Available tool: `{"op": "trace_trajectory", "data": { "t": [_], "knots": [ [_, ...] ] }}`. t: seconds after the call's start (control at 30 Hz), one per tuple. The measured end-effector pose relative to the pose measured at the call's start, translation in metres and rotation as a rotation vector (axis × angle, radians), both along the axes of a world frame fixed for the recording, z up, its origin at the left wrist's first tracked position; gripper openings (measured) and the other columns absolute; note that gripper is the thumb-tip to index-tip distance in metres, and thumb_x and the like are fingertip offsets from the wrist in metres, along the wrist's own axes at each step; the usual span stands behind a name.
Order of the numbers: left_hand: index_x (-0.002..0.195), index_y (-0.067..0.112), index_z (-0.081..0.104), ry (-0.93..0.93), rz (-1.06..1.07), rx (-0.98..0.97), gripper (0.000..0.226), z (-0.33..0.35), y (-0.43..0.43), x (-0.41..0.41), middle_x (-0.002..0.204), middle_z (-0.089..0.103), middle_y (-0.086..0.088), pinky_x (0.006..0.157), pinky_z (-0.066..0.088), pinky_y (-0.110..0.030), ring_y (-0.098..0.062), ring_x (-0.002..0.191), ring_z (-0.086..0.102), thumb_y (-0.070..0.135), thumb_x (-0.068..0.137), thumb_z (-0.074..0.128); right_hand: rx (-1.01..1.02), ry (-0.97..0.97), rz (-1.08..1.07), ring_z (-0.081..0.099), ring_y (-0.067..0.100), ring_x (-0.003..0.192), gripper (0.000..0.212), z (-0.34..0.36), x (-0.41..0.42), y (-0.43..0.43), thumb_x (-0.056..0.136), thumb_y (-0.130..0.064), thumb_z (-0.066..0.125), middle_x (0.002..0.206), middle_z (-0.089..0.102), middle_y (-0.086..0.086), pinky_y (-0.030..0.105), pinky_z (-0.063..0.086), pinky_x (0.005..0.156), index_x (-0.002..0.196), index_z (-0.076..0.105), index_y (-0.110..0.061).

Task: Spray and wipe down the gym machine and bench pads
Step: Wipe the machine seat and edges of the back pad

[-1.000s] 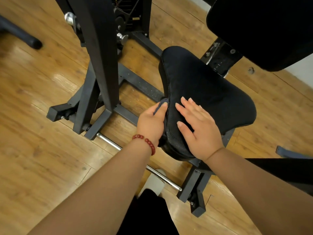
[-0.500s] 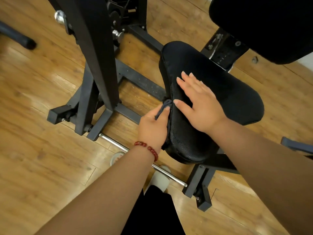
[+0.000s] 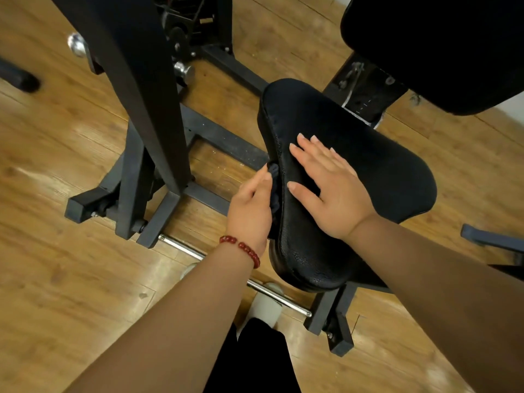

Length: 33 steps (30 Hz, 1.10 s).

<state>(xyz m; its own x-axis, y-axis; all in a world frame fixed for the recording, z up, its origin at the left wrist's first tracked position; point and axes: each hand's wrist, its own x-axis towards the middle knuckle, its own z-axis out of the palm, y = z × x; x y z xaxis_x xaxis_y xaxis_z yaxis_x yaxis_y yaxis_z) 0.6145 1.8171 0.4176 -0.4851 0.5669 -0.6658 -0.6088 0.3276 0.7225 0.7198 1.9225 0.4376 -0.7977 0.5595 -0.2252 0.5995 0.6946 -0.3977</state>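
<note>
A black seat pad (image 3: 374, 171), roughly triangular with rounded corners and a pebbled surface, is mounted on the dark steel frame (image 3: 224, 137) of a gym machine. A small dark cloth (image 3: 274, 194) is bunched against the pad's left edge, where it is held by the left hand (image 3: 251, 211). A larger black back pad (image 3: 439, 46) is seen beyond the seat.

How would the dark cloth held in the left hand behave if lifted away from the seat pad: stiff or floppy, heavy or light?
Probably floppy: the cloth bunches into folds against the edge of the seat pad under the left hand. Likely light, since that one hand seems to gather most of it.
</note>
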Motion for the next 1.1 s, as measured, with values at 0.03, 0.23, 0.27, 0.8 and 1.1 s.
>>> {"op": "trace_trajectory", "data": {
  "t": [0.03,0.23,0.27,0.8,1.1],
  "knots": [
    [0.098,0.042,0.07,-0.051,0.038,-0.003,0.017,-0.002,0.005,-0.002,0.112,0.07,0.01,0.094,0.053,-0.034,-0.009,0.105,0.066,0.03,0.097,0.057,0.003,0.0,0.0,0.0,-0.001,0.146,0.061,-0.001,0.0,0.0,0.099,-0.052,0.031,0.162,0.016,-0.008,0.019,-0.006,0.117,0.154,0.025,-0.026],
    [0.088,0.03,0.059,0.195,-0.06,-0.044,0.018,-0.012,0.009,-0.006,0.074,0.063,0.017,0.064,0.052,-0.024,0.001,0.067,0.06,0.042,0.098,0.05,-0.001,0.017,-0.006,0.002,0.002,0.147,0.061,-0.002,0.0,0.002,0.098,-0.052,0.031,0.162,0.017,-0.008,0.024,-0.001,0.119,0.154,0.026,-0.026],
    [0.087,0.03,0.059,0.242,-0.096,-0.044,0.022,-0.011,0.006,-0.004,0.07,0.061,0.017,0.063,0.05,-0.022,0.003,0.065,0.057,0.043,0.099,0.047,-0.001,0.017,-0.006,0.003,0.003,0.148,0.062,-0.001,0.0,0.002,0.098,-0.052,0.031,0.162,0.018,-0.007,0.025,0.0,0.12,0.153,0.026,-0.025],
    [0.074,0.023,0.049,0.448,-0.294,-0.116,0.033,-0.007,0.008,-0.006,0.066,0.051,0.007,0.051,0.037,-0.013,0.002,0.055,0.047,0.037,0.103,0.041,0.0,-0.003,-0.018,0.005,0.006,0.15,0.062,-0.002,-0.002,0.0,0.098,-0.052,0.029,0.162,0.017,-0.008,0.028,0.002,0.121,0.154,0.026,-0.026],
    [0.084,0.02,0.044,0.418,-0.153,-0.188,0.031,-0.018,0.041,-0.024,0.068,0.048,0.005,0.044,0.033,-0.012,-0.008,0.058,0.046,0.041,0.104,0.035,-0.001,0.0,-0.021,0.005,0.004,0.149,0.06,-0.001,-0.002,0.0,0.098,-0.051,0.031,0.162,0.017,-0.009,0.022,-0.002,0.119,0.154,0.026,-0.027]
  ]
}}
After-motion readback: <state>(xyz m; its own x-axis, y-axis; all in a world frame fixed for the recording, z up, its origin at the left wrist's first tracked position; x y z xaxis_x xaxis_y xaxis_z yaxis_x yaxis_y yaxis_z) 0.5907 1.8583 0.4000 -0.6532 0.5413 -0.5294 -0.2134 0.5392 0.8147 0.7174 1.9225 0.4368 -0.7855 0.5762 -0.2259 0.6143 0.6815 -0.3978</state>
